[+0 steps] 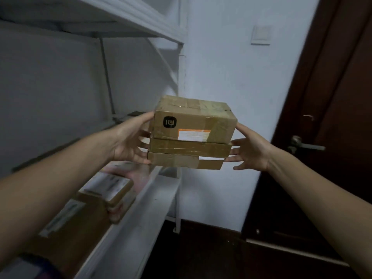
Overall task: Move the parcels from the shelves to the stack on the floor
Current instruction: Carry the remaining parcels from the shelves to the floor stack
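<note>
1. Between the two hands, in the head view, hung a pile of three brown cardboard parcels (pixel 191 133): a taller taped box with a black square logo and a white-and-orange label on top, and two flatter ones beneath it. The pile was in the air just off the right end of the white metal shelving (pixel 141 208), resting on no board that we could see.
2. We saw the left hand (pixel 128 137) spread, its fingers pressed against the left ends of the parcels and its thumb at the top box's upper corner. The right hand (pixel 251 150) was spread too, with straight fingertips against the right ends. Neither hand curled round anything, so the pile seemed to be held by squeeze alone.
3. We judged this to be the carrying step, with the pile off the shelf and not yet set down.
4. The next move, as we read it, called for turning toward the stack on the floor and lowering the pile level. The inward pressure would need to stay even, since the two flat parcels could slip out.
5. That stack was out of view. Only a patch of dark floor (pixel 201 248) showed, beside a dark brown wooden door (pixel 332 97).
6. We could not tell whether any finger propped the pile from below.
7. Other brown parcels with white labels (pixel 108 190) lay on the lower shelf. They were blurred and partly behind the left forearm, so we could neither count them nor read their labels.
</note>
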